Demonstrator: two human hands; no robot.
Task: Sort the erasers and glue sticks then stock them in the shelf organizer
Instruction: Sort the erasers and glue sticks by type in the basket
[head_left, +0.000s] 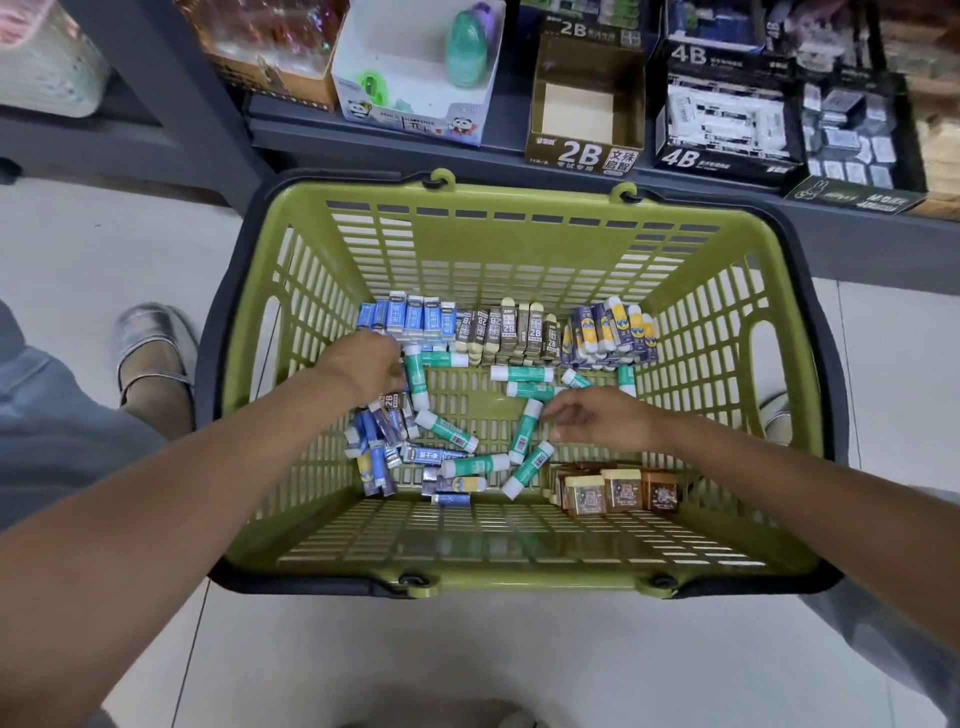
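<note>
My right hand (597, 415) hovers loose-fingered, holding nothing; the glue stick (525, 432) lies just off its fingertips, long axis running toward me. My left hand (371, 364) is farther off, over the loose erasers (382, 431); its grasp I can't tell.

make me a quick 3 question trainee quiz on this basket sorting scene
1. True or false: the 2B display box on the shelf is full.
2. Which hand is beside the green glue sticks near the basket's middle? A) left hand B) right hand
3. Fill in: the brown 2B erasers stand in a row against the green basket's ____ wall.

Key
1. False; it looks empty.
2. B; the right hand is there, while the left hand reaches toward the blue erasers.
3. far
</note>
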